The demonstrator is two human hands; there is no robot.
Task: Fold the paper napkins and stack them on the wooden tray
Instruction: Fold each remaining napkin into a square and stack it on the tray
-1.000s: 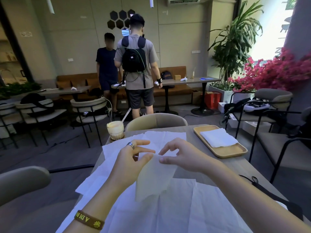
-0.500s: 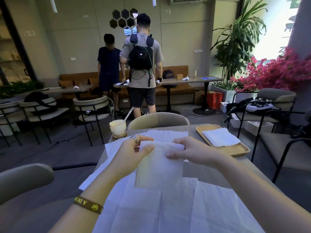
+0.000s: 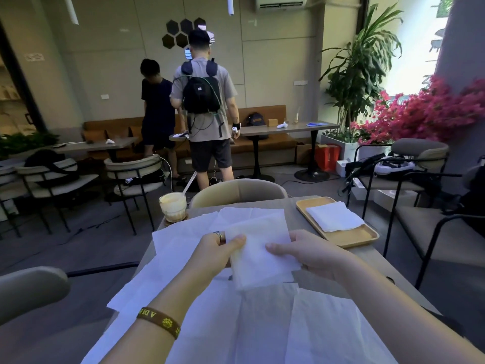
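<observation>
Above table [image 3: 295, 222], napkin [image 3: 259, 256] spans between left hand [image 3: 210, 256] and right hand [image 3: 309, 253].

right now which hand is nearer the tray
Right. The right hand holds the napkin on the side toward the tray; the left hand holds its far side, with the napkin between it and the tray.

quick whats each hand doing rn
left hand: closed, pinching the left edge of the folded napkin, thumb on top.
right hand: closed, pinching the right edge of the same napkin.
</observation>
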